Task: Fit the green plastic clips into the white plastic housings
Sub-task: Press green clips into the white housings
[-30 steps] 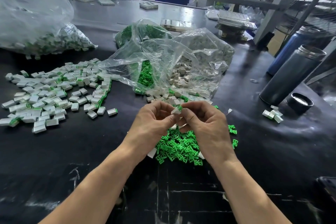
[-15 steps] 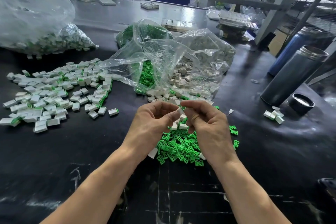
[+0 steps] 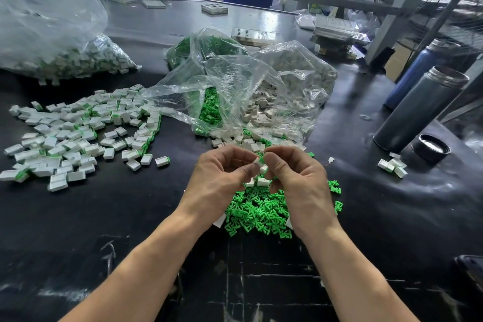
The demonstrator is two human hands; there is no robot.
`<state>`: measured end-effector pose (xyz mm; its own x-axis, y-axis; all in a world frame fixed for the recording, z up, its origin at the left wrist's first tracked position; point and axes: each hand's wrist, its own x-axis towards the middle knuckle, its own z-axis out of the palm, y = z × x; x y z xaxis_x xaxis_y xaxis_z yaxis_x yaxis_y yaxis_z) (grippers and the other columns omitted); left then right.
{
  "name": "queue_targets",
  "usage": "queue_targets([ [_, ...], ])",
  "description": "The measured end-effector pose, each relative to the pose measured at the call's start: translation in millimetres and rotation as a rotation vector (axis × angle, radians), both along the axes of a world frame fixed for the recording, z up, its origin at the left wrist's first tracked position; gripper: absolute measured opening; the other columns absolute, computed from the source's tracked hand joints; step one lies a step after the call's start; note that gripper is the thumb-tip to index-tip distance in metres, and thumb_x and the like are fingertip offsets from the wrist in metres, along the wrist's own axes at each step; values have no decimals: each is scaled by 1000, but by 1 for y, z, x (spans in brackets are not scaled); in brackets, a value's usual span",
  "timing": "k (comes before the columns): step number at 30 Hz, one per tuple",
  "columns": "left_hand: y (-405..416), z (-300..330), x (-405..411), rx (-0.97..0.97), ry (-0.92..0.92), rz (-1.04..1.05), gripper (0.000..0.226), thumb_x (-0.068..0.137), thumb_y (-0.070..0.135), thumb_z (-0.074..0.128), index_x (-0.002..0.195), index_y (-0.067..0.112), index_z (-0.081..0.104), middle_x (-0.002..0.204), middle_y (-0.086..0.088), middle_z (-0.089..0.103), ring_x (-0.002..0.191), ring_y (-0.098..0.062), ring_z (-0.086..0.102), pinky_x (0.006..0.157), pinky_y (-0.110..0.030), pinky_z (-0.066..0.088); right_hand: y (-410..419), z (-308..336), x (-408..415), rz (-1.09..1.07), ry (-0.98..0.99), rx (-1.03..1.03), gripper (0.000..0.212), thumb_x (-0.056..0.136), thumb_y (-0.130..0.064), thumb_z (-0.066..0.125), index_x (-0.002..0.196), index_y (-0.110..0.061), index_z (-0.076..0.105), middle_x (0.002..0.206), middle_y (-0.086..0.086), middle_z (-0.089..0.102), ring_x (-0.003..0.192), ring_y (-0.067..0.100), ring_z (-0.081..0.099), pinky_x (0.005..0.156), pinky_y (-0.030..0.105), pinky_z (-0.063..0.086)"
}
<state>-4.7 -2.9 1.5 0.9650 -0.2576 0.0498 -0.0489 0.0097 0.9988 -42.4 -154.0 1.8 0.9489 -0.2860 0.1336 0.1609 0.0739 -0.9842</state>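
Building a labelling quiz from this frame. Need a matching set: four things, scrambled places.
Things:
1. loose green clips
2. spread of finished white pieces
3. grey flask
4. black cap

Places:
A. far right, standing with its top open
B. on the table under the two hands
C. left part of the table
D. lying beside the flask's base

Pairs: 1-B, 2-C, 3-A, 4-D
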Motion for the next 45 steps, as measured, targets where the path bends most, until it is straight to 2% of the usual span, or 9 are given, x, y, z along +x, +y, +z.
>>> queue_targets([
  [5,-1,3,-2,-6,-3,-12,12,85,11,80,96,8,76,77,-1,73,67,-8,64,63,-22,54,1,0,1,-5,45,51,5,93,-12,74,89,-15,75,69,2,66,61,12,58,50,23,47],
  [9,-1,5,-6,-13,1,-12,11,85,10,80,94,7,75,81,-12,75,66,-15,63,63,-25,56,4,-2,0,-52,33,2,4,93,-12,75,89,-13,74,68,-1,68,57,10,59,51,21,49],
  [11,-2,7,-8,-14,-2,6,9,85,10,80,92,7,75,77,-8,75,64,-15,63,58,-22,53,5,-2,-1,-67,24,-24,4,93,-11,75,89,-12,74,68,-2,70,56,9,60,51,20,50],
  [16,0,9,-10,36,-29,43,6,85,7,80,88,11,77,76,-13,73,60,-14,62,55,-19,51,3,2,-4,-41,20,-129,6,93,-9,75,88,-14,74,76,-2,74,67,11,68,57,22,55],
  [23,0,7,-10,79,-54,43,10,87,0,77,83,9,76,58,8,65,53,-2,55,50,-15,44,5,4,-7,-2,60,-233,16,93,-8,74,83,-20,74,80,0,77,75,15,73,61,22,58],
  [34,-2,5,-8,40,-11,65,9,87,-4,75,84,5,75,70,-13,72,54,-9,57,51,-16,48,6,0,-8,43,86,-94,11,94,-5,72,86,-12,76,80,7,78,77,21,76,70,33,64],
  [36,-3,6,-6,32,-11,63,7,87,1,76,86,8,75,71,-9,73,57,-9,60,55,-17,51,7,0,-6,27,74,-26,12,97,-11,70,88,-11,77,80,8,77,72,20,73,65,32,62],
  [40,-3,8,-4,40,-68,57,8,87,12,79,86,19,75,74,5,73,66,-3,62,63,-17,50,4,-1,-1,7,111,100,34,107,-36,54,97,-9,74,83,11,73,61,23,64,48,33,54],
  [45,-5,9,-7,91,-109,16,7,88,21,80,92,22,74,86,-7,74,73,-20,67,70,-32,54,11,-2,-1,117,239,-15,70,98,-72,36,68,-20,71,65,11,64,43,20,51,37,24,35],
])
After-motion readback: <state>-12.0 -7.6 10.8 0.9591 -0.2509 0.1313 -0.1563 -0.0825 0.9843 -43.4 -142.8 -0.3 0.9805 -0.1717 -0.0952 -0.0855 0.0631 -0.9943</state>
